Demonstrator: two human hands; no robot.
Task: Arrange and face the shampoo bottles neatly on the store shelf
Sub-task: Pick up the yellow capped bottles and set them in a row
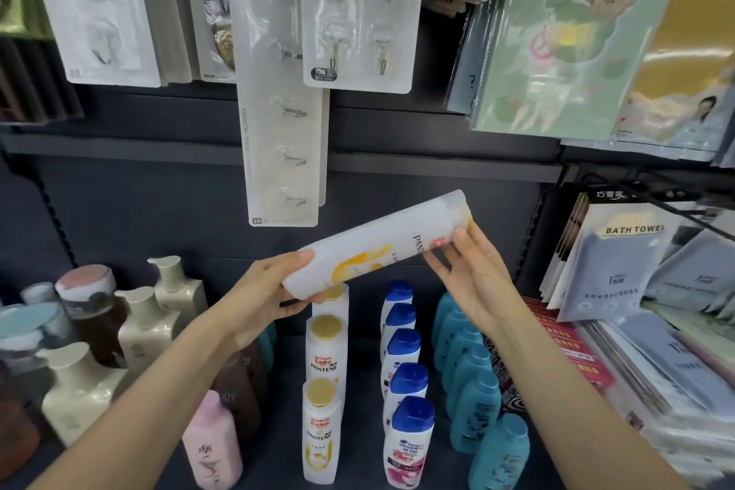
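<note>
Fingers of both the left hand [274,292] and right hand [471,274] are curled around a tilted white plastic Pantene bottle [378,247] at centre frame, seemingly for label inspection.

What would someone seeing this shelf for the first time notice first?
A long white bottle held tilted, nearly sideways, in mid-air at the centre, the left hand gripping its lower end and the right hand on its upper end. Below it stand neat rows running front to back: gold-capped bottles, then blue-capped bottles and teal bottles to the right. Above hang packs of hooks.
</note>
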